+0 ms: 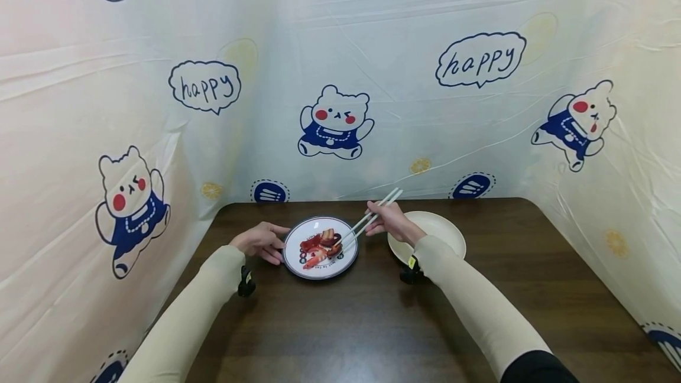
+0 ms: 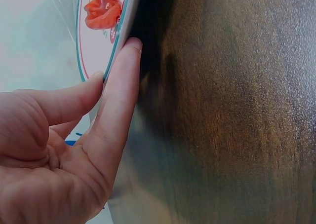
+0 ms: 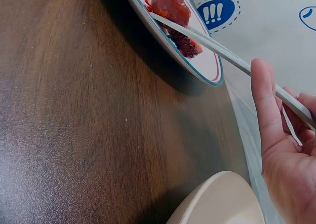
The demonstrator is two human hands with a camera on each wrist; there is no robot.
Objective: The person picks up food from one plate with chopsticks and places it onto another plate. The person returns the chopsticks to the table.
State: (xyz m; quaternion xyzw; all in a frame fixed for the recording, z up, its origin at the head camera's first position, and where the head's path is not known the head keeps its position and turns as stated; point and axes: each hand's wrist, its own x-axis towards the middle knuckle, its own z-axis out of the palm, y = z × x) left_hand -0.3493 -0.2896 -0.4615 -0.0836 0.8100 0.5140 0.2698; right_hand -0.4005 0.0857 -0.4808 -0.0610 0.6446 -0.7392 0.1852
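On the dark wooden table, a round white plate (image 1: 314, 226) with a dark rim holds red and brown food pieces (image 1: 319, 248), one striped like a shrimp. My left hand (image 1: 260, 243) pinches its left edge, thumb on the rim and a finger along the underside. From the right, my right hand (image 1: 392, 221) holds a pair of pale chopsticks (image 3: 239, 62), which slant down to the left. Their tips reach the food's right side, against a glossy red-brown piece (image 3: 170, 7). Beneath my right wrist lies a cream plate (image 1: 451, 236), partly hidden by the hand and sleeve.
Bare wooden tabletop (image 1: 330, 324) stretches in front of both plates. A pale printed curtain (image 1: 330, 34) with cartoon bears hangs behind the table's far edge and along both sides. Black wrist cameras (image 1: 246, 281) hang below my sleeves.
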